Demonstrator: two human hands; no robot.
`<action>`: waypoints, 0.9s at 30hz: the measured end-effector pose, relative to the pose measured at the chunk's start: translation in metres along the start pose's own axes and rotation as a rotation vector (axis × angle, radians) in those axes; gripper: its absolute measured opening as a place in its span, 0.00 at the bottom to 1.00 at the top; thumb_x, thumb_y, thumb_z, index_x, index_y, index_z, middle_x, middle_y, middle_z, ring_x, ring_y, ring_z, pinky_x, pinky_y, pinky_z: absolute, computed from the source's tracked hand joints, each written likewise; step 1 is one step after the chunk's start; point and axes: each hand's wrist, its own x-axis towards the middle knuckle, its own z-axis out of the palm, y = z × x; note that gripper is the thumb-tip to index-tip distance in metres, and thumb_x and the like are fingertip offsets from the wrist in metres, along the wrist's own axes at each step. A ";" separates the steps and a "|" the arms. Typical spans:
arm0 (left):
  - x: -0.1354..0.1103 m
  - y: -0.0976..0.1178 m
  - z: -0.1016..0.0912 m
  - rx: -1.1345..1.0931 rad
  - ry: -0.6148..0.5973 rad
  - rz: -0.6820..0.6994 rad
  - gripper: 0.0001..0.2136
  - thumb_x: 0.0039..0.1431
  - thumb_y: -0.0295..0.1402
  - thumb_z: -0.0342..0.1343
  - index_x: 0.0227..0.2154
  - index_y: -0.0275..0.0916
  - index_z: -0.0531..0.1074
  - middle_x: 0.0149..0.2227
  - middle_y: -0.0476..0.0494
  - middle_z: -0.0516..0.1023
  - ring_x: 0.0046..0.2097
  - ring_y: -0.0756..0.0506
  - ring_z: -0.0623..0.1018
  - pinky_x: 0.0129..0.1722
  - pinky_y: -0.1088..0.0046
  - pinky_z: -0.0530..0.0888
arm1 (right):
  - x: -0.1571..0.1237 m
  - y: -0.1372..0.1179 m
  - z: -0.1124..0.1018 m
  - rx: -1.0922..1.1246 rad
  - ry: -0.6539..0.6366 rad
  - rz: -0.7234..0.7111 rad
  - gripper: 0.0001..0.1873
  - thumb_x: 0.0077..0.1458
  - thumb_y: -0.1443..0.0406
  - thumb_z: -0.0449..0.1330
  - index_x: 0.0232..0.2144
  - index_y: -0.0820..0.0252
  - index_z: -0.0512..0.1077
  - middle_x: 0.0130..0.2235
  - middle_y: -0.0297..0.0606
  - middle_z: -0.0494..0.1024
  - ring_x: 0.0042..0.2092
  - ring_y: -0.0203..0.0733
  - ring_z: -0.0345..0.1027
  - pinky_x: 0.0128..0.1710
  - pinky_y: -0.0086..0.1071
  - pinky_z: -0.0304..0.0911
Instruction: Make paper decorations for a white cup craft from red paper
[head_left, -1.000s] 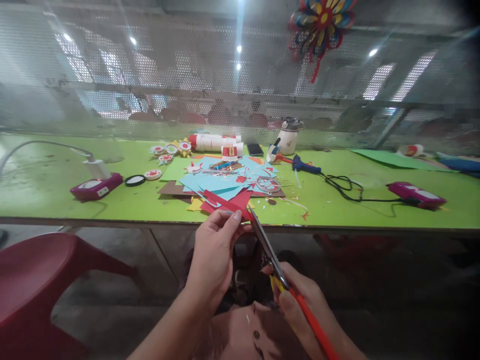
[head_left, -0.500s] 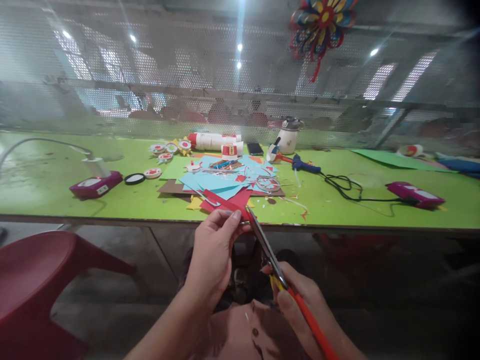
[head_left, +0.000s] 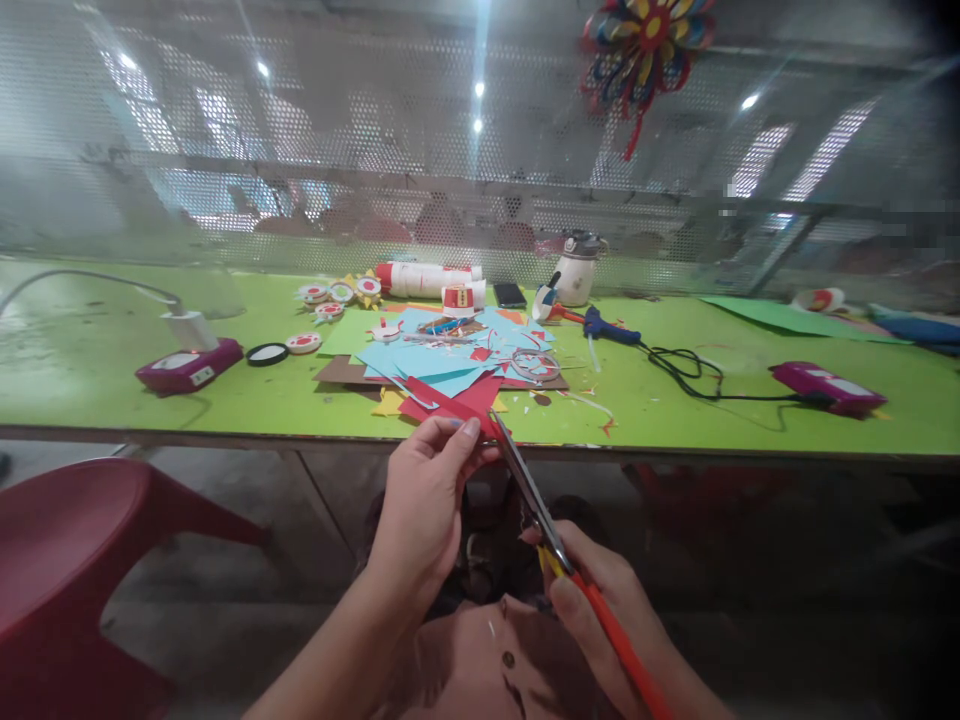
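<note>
Near the front edge of the table, my left hand (head_left: pixel 429 490) pinches a strip of red paper (head_left: pixel 444 402) between thumb and fingers. My right hand (head_left: pixel 592 590) grips a pair of scissors (head_left: pixel 534 497) with red and yellow handles. The scissor blades point up and away from me, and their tips lie at the red paper just right of my left fingertips. Beyond my hands is a pile of light blue paper sheets (head_left: pixel 405 358), with paper scraps and a clear ring of tape on it.
A glue gun (head_left: pixel 611 328) with a black cable lies right of the pile. Purple power sockets (head_left: pixel 189 366) stand at both sides. Farther back are a white jug (head_left: pixel 576 275), a phone (head_left: pixel 510 295) and paper rolls (head_left: pixel 429 279). A dark red stool (head_left: pixel 75 540) is at lower left.
The scissor tips have shifted very slightly left along the red paper. Both hands keep nearly the same pose, and the view has moved a little.
</note>
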 end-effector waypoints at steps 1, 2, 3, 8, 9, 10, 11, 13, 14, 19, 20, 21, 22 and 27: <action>0.000 0.000 0.000 0.001 0.000 0.000 0.09 0.43 0.31 0.66 0.23 0.34 0.70 0.25 0.50 0.73 0.29 0.53 0.73 0.34 0.75 0.74 | 0.000 0.000 0.000 -0.005 0.001 -0.002 0.25 0.57 0.46 0.47 0.36 0.60 0.70 0.25 0.33 0.66 0.27 0.35 0.58 0.26 0.28 0.55; 0.000 0.000 0.000 0.001 0.000 -0.002 0.10 0.42 0.31 0.66 0.23 0.34 0.70 0.25 0.50 0.73 0.29 0.53 0.73 0.34 0.75 0.74 | 0.000 0.001 0.000 -0.010 0.002 -0.004 0.25 0.57 0.46 0.47 0.36 0.60 0.70 0.25 0.33 0.66 0.26 0.35 0.58 0.26 0.28 0.55; 0.000 0.000 0.000 0.001 0.002 -0.004 0.10 0.42 0.31 0.66 0.23 0.34 0.70 0.25 0.51 0.73 0.29 0.53 0.73 0.34 0.75 0.74 | 0.000 0.001 0.000 -0.015 0.003 -0.003 0.25 0.57 0.46 0.47 0.37 0.60 0.70 0.25 0.33 0.66 0.26 0.35 0.58 0.26 0.28 0.55; -0.001 0.000 0.000 0.005 0.012 -0.009 0.09 0.42 0.31 0.66 0.23 0.34 0.70 0.25 0.50 0.73 0.29 0.53 0.73 0.33 0.76 0.74 | 0.000 0.000 0.000 -0.014 0.003 0.011 0.25 0.57 0.46 0.48 0.37 0.60 0.71 0.24 0.32 0.66 0.26 0.35 0.58 0.26 0.28 0.55; -0.002 0.000 0.000 0.004 0.012 -0.007 0.09 0.43 0.31 0.66 0.23 0.34 0.70 0.25 0.50 0.73 0.29 0.53 0.73 0.33 0.76 0.74 | 0.000 0.000 0.000 -0.012 0.002 0.011 0.25 0.57 0.46 0.48 0.37 0.60 0.71 0.25 0.32 0.66 0.26 0.35 0.58 0.27 0.28 0.55; -0.002 0.000 0.000 0.002 0.013 -0.005 0.09 0.43 0.31 0.66 0.23 0.34 0.71 0.25 0.50 0.73 0.29 0.53 0.73 0.33 0.76 0.74 | 0.000 0.000 0.000 -0.012 0.001 0.011 0.25 0.57 0.46 0.48 0.37 0.60 0.71 0.25 0.32 0.66 0.26 0.35 0.58 0.27 0.28 0.55; -0.002 0.000 0.000 0.000 0.013 -0.004 0.09 0.43 0.30 0.66 0.23 0.34 0.71 0.25 0.50 0.73 0.29 0.53 0.73 0.33 0.76 0.74 | 0.000 0.000 -0.001 -0.012 -0.001 0.012 0.25 0.57 0.46 0.48 0.37 0.60 0.71 0.25 0.32 0.65 0.26 0.35 0.58 0.27 0.28 0.54; -0.002 0.000 0.000 -0.003 0.009 -0.005 0.09 0.43 0.30 0.66 0.24 0.34 0.71 0.26 0.50 0.73 0.28 0.53 0.73 0.33 0.77 0.74 | 0.000 0.000 -0.001 -0.007 -0.007 0.014 0.25 0.57 0.46 0.48 0.38 0.60 0.70 0.25 0.32 0.65 0.26 0.35 0.57 0.26 0.28 0.54; -0.002 0.000 0.000 -0.002 0.007 -0.006 0.09 0.44 0.30 0.65 0.24 0.34 0.71 0.26 0.50 0.73 0.28 0.53 0.73 0.32 0.77 0.74 | 0.000 0.000 -0.001 -0.002 -0.011 0.017 0.25 0.57 0.46 0.48 0.38 0.60 0.70 0.25 0.32 0.65 0.26 0.34 0.57 0.26 0.28 0.54; 0.000 0.000 0.000 0.003 -0.007 -0.010 0.08 0.45 0.30 0.65 0.23 0.34 0.70 0.26 0.51 0.73 0.29 0.53 0.74 0.34 0.77 0.74 | 0.000 0.001 -0.001 0.002 -0.019 0.026 0.25 0.57 0.46 0.48 0.38 0.61 0.70 0.25 0.32 0.64 0.26 0.35 0.56 0.25 0.28 0.53; 0.000 0.000 0.000 0.000 -0.008 -0.010 0.09 0.45 0.30 0.65 0.23 0.34 0.70 0.25 0.51 0.73 0.29 0.53 0.74 0.34 0.76 0.74 | 0.000 0.001 -0.001 0.001 -0.018 0.028 0.25 0.57 0.46 0.48 0.38 0.61 0.70 0.24 0.32 0.64 0.26 0.35 0.56 0.25 0.28 0.53; 0.000 0.000 0.000 -0.002 -0.008 -0.011 0.09 0.44 0.30 0.65 0.23 0.34 0.70 0.25 0.51 0.73 0.29 0.53 0.74 0.34 0.76 0.74 | 0.000 0.001 -0.001 0.002 -0.017 0.031 0.26 0.57 0.46 0.48 0.37 0.61 0.70 0.24 0.32 0.64 0.26 0.35 0.55 0.25 0.28 0.53; 0.000 0.000 0.000 -0.004 -0.006 -0.011 0.09 0.44 0.30 0.65 0.23 0.34 0.70 0.25 0.51 0.73 0.29 0.52 0.74 0.34 0.76 0.74 | 0.000 0.000 -0.001 0.003 -0.015 0.033 0.26 0.57 0.46 0.48 0.37 0.61 0.70 0.24 0.32 0.64 0.25 0.34 0.55 0.25 0.28 0.53; 0.000 0.001 0.000 0.013 0.000 -0.009 0.10 0.43 0.31 0.66 0.23 0.34 0.69 0.25 0.50 0.73 0.30 0.52 0.74 0.34 0.76 0.75 | 0.000 -0.002 -0.002 -0.008 -0.014 0.047 0.26 0.56 0.45 0.48 0.37 0.61 0.71 0.24 0.31 0.63 0.25 0.34 0.54 0.25 0.28 0.51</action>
